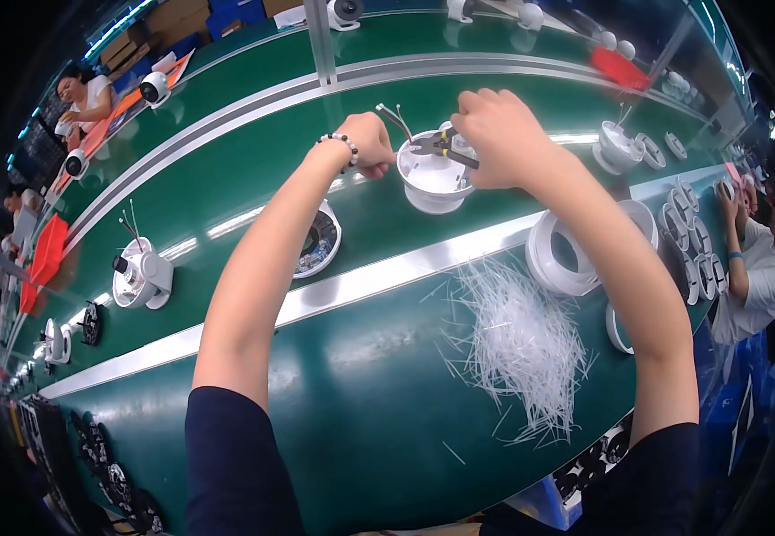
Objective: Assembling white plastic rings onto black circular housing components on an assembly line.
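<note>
In my right hand (504,138) is a pair of cutting pliers (443,147) with black and yellow parts. The jaws reach over the open top of a white round camera housing (435,198), beside wires (396,121) that stick up with small white connectors. My left hand (368,143), a beaded bracelet on its wrist, is closed at the housing's left rim; whatever its fingers grip is hidden. Partly behind my left forearm lies a white round shell (320,255) with dark parts inside.
A heap of thin white plastic strips (526,348) lies on the near green bench, beside white rings (566,255). A metal rail (387,272) divides bench and belt. White camera units (142,272) (620,147) stand left and right. Co-workers (758,268) sit at both sides.
</note>
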### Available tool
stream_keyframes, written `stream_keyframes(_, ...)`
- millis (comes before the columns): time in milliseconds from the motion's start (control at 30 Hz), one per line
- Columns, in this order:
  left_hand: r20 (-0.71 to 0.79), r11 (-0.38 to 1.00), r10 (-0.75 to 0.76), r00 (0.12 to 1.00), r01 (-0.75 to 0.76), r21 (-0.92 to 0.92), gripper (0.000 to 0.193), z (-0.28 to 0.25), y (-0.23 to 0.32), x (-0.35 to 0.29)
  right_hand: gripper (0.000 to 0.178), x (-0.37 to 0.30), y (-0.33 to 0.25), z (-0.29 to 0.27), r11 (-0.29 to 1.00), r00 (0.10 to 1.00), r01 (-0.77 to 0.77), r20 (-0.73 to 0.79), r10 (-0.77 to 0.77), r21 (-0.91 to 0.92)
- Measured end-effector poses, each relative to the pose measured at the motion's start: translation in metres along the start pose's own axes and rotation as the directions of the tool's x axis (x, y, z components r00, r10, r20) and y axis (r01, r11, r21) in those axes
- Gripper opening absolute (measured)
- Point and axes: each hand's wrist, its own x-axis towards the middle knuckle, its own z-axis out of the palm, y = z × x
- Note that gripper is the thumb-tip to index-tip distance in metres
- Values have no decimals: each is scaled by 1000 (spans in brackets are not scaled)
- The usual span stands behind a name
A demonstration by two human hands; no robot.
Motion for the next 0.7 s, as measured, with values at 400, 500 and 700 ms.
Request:
stream_keyframes(400, -308, 936, 289, 906, -199, 292, 10, 11, 3, 30, 17, 26, -4, 9, 992, 991, -83, 97, 92, -99)
stream_keyframes(500, -369, 902, 342, 864, -192, 386, 12, 12, 2, 28, 18, 31, -2, 15, 998, 996, -57, 68, 59, -18)
stream_keyframes(700, -663, 933, 356, 659, -295, 208, 14, 41, 16, -8, 42, -17, 17, -29, 968, 972, -220, -55, 228, 123)
